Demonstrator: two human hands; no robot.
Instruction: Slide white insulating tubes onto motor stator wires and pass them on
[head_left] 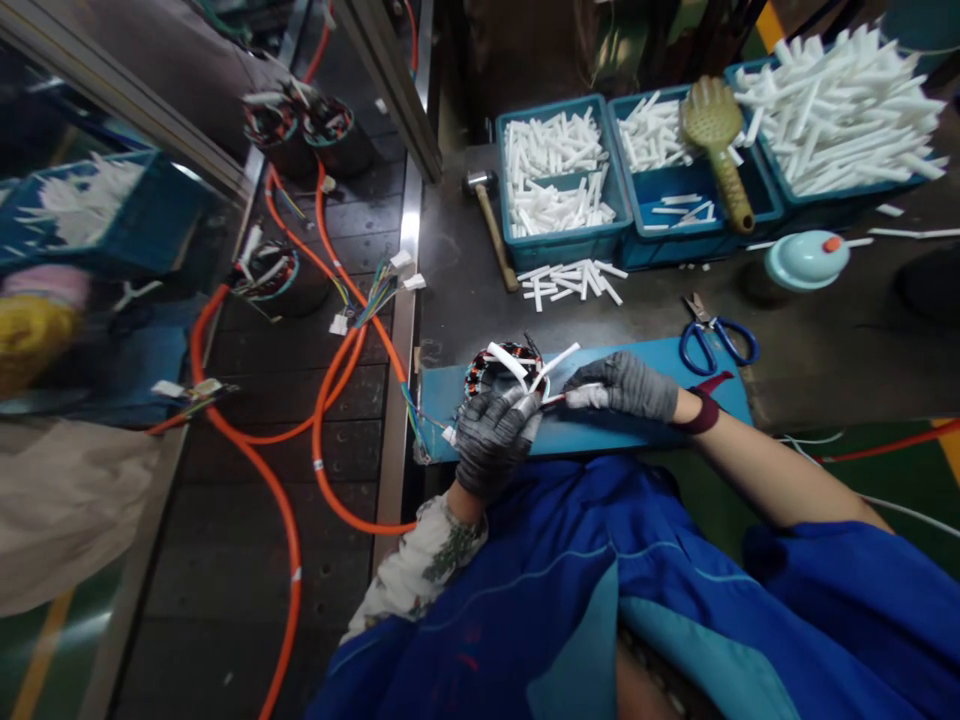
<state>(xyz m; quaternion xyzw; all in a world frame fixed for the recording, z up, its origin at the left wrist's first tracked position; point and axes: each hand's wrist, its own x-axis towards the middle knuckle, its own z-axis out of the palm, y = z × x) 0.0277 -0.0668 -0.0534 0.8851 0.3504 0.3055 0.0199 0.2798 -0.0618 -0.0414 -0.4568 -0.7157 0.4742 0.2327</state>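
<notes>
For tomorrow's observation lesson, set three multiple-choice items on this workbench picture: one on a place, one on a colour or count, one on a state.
1. Where do the scissors lie?
A. inside a bin
B. on the bench, right of the blue board
C. on the conveyor

2. How many blue bins of white strips stand along the back?
A. one
B. three
C. five

3. The right hand is:
A. bare
B. gloved, pinching a strip
C. gripping the hammer

Key: 1 B, scissors rest beside the board; 2 B, three bins side by side; 3 B, grey glove pinches.

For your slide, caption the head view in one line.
Gloved left hand steadies a wound coil; right hand works white sleeves.
</notes>
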